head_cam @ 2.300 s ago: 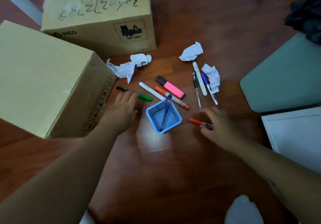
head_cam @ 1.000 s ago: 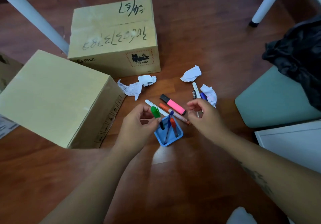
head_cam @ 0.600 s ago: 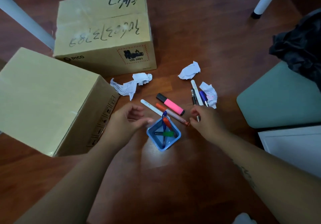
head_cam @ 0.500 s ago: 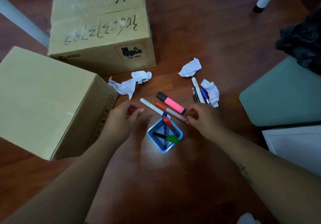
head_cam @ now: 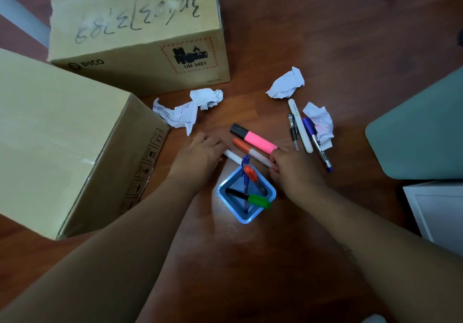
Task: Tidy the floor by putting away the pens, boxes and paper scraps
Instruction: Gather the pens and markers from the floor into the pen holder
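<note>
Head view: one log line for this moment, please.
left hand: on white pen | right hand: on orange marker | blue pen cup: three pens

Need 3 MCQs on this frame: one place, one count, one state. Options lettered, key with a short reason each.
1. Where is the pink highlighter?
A. in the blue pen holder
B. on the floor beyond the holder
C. on a box

2. How many pens stand in the holder?
A. one
B. three
C. six

3. What is the left hand doing?
A. resting on a white pen
B. lifting a paper scrap
C. gripping the holder

Key: B, it lies flat on the wood; B, the blue pen, orange pen and green pen; A, the pen's body pokes out from under its fingers.
</note>
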### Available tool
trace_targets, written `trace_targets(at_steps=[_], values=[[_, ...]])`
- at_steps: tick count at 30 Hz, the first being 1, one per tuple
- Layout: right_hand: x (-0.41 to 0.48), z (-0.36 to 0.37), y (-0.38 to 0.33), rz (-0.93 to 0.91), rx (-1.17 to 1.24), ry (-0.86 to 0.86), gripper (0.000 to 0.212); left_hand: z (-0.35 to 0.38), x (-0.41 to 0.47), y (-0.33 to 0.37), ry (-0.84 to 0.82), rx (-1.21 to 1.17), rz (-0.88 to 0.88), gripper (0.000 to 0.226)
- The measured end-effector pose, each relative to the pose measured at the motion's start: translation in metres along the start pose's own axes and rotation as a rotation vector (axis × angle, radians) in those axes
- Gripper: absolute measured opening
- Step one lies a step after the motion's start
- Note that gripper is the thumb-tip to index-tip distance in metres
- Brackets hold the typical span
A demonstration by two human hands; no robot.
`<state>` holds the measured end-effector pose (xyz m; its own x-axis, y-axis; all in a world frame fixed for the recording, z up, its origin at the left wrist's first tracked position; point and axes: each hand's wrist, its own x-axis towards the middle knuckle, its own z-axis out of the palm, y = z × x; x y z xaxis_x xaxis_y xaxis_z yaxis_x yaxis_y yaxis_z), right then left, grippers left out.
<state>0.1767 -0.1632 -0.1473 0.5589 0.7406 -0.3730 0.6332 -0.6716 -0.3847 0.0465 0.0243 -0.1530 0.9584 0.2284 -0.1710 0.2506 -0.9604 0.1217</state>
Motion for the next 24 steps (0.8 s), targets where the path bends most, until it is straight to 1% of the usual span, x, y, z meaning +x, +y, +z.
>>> trace_targets(at_steps=[1,3,6,8,11,13,16,18,20,22,23,24], values=[[-0.002,0.000,0.003,-0.005,0.041,0.027,0.020,0.003,-0.001,-0.001,0.025,0.039,0.009,0.023],[-0.008,-0.006,0.008,0.015,0.158,0.093,0.014,0.006,-0.004,-0.002,0.048,0.061,0.016,0.023],[-0.018,-0.030,0.004,0.048,0.428,0.143,0.013,0.004,-0.013,-0.004,0.013,0.023,-0.006,0.025],[-0.025,-0.055,-0.003,0.044,0.612,0.177,0.016,-0.008,-0.022,-0.005,0.007,-0.075,-0.094,0.017],[-0.034,-0.088,-0.013,-0.029,0.827,0.234,0.024,-0.034,-0.033,-0.005,0.086,-0.331,-0.259,0.014],[-0.041,-0.102,-0.022,-0.086,0.887,0.148,0.022,-0.058,-0.040,-0.003,0.174,-0.504,-0.333,0.013],[-0.048,-0.106,-0.031,-0.146,0.818,-0.040,0.020,-0.093,-0.049,0.007,0.253,-0.696,-0.372,0.011],[-0.052,-0.100,-0.032,-0.136,0.744,-0.098,0.017,-0.114,-0.056,0.016,0.253,-0.802,-0.359,0.012],[-0.053,-0.092,-0.032,-0.128,0.665,-0.128,0.007,-0.129,-0.062,0.025,0.231,-0.881,-0.340,0.018],[-0.053,-0.084,-0.033,-0.120,0.538,-0.135,0.022,-0.136,-0.064,0.035,0.197,-0.958,-0.336,0.024],[-0.053,-0.080,-0.032,-0.126,0.493,-0.136,0.025,-0.137,-0.064,0.040,0.184,-0.989,-0.337,0.025],[-0.053,-0.076,-0.030,-0.139,0.479,-0.131,0.022,-0.136,-0.064,0.045,0.176,-1.006,-0.337,0.026]])
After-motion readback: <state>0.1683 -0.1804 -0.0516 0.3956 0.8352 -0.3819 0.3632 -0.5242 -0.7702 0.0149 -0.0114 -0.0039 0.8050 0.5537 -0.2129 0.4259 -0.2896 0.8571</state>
